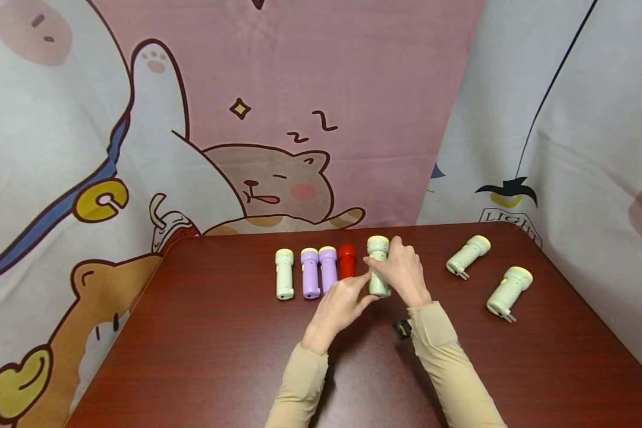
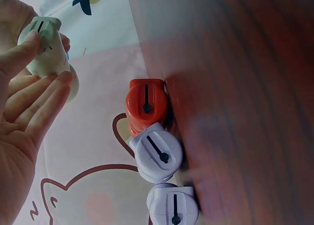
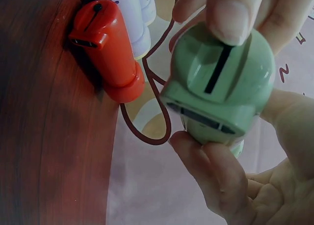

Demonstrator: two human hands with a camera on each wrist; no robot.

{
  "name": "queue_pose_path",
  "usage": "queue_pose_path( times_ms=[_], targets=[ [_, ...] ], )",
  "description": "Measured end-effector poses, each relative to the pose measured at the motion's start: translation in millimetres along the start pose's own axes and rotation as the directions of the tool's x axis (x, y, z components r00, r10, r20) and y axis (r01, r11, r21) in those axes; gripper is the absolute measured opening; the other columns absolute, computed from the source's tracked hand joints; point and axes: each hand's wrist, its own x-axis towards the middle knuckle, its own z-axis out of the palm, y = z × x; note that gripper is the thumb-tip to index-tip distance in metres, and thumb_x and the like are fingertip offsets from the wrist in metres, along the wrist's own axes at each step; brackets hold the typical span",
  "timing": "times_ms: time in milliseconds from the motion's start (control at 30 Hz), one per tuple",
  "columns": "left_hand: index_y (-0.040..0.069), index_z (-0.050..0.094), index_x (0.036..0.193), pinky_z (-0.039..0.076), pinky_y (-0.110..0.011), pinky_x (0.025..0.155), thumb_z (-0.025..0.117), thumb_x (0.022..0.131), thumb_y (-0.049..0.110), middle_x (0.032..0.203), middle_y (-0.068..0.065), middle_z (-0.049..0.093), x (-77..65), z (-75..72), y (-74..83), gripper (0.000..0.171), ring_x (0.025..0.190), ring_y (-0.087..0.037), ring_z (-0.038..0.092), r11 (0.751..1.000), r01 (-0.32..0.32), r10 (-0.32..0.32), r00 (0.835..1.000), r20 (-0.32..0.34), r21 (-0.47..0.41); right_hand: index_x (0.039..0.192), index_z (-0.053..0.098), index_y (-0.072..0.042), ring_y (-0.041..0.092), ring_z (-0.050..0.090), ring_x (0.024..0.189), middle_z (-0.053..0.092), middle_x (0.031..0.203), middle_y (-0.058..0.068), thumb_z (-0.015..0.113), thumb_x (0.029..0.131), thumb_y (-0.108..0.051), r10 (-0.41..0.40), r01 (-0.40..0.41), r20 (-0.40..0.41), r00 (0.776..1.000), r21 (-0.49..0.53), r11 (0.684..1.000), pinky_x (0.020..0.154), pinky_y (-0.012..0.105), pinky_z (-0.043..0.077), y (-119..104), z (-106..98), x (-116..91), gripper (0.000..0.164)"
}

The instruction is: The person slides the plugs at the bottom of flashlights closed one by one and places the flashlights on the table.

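A pale green flashlight (image 1: 378, 245) is held by both hands just above the table. My right hand (image 1: 405, 270) grips its body from the right side, thumb toward the left. From the lower left, my left hand (image 1: 338, 306) pinches the rear end; in the left wrist view its thumb (image 2: 22, 53) lies on the slotted end cap, fingers underneath. A red flashlight (image 1: 347, 261) lies just left of the held one, partly covered by the left hand in the head view. Two purple flashlights (image 1: 310, 273) and another pale green flashlight (image 1: 285, 274) continue the row leftward.
Two more pale green flashlights, one farther back (image 1: 468, 255) and one nearer (image 1: 509, 291), lie slanted on the right side with their plug prongs out. The brown table (image 1: 192, 356) meets a cartoon-printed cloth (image 1: 299, 71) along its back edge.
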Motion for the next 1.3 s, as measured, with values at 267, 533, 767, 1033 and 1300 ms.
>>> queue_pose_path(
  times_ms=[267, 533, 767, 1033, 1300],
  targets=[
    [0.009, 0.061, 0.122, 0.054, -0.025, 0.07, 0.071, 0.084, 0.03, 0.096, -0.003, 0.073, -1.4, 1.5, -0.8, 0.044, 0.082, -0.013, 0.069, 0.999, 0.037, -0.038, 0.999, 0.015, 0.025, 0.1, 0.051, 0.004, 0.033, 0.063, 0.064, 0.064, 0.082, 0.021, 0.072, 0.077, -0.045, 0.003, -0.003, 0.007, 1.0, 0.001, 1.0, 0.059, 0.042, 0.053, 3, 4, 3, 0.058],
    [0.007, 0.068, 0.114, 0.056, -0.029, 0.072, 0.066, 0.089, 0.03, 0.102, -0.006, 0.074, -2.6, 0.4, -11.3, 0.035, 0.087, -0.018, 0.071, 0.987, 0.157, -0.155, 0.985, -0.071, 0.019, 0.101, 0.05, 0.003, 0.033, 0.064, 0.065, 0.064, 0.082, 0.022, 0.072, 0.077, -0.046, 0.004, -0.004, 0.016, 1.0, -0.018, 1.0, 0.058, 0.043, 0.054, 8, 10, 10, 0.059],
    [0.008, 0.071, 0.107, 0.056, -0.038, 0.065, 0.072, 0.083, 0.019, 0.101, -0.006, 0.073, -2.2, -1.0, -27.3, 0.026, 0.084, -0.027, 0.069, 0.923, 0.369, -0.355, 0.927, -0.123, 0.109, 0.103, 0.051, 0.003, 0.034, 0.065, 0.068, 0.065, 0.083, 0.021, 0.072, 0.077, -0.047, 0.009, -0.008, 0.026, 1.0, -0.035, 0.999, 0.058, 0.043, 0.052, 13, 16, 16, 0.06],
    [0.006, 0.07, 0.085, 0.054, -0.043, 0.057, 0.074, 0.079, 0.014, 0.085, -0.01, 0.068, -2.2, 6.4, -39.2, 0.011, 0.074, -0.032, 0.066, 0.871, 0.457, -0.446, 0.89, -0.096, 0.182, 0.105, 0.051, 0.003, 0.034, 0.065, 0.071, 0.064, 0.085, 0.02, 0.073, 0.077, -0.045, -0.003, 0.005, 0.057, 0.998, -0.034, 0.999, 0.062, 0.044, 0.053, 12, 24, 22, 0.06],
    [0.003, 0.067, 0.069, 0.053, -0.038, 0.061, 0.077, 0.075, 0.012, 0.069, -0.012, 0.064, -0.8, 15.5, -45.0, 0.014, 0.066, -0.03, 0.065, 0.884, 0.404, -0.394, 0.915, -0.087, 0.237, 0.107, 0.051, 0.004, 0.037, 0.064, 0.077, 0.063, 0.088, 0.022, 0.074, 0.076, -0.043, 0.003, 0.004, 0.089, 0.996, -0.077, 0.997, 0.066, 0.046, 0.052, 14, 34, 34, 0.061]
  ],
)
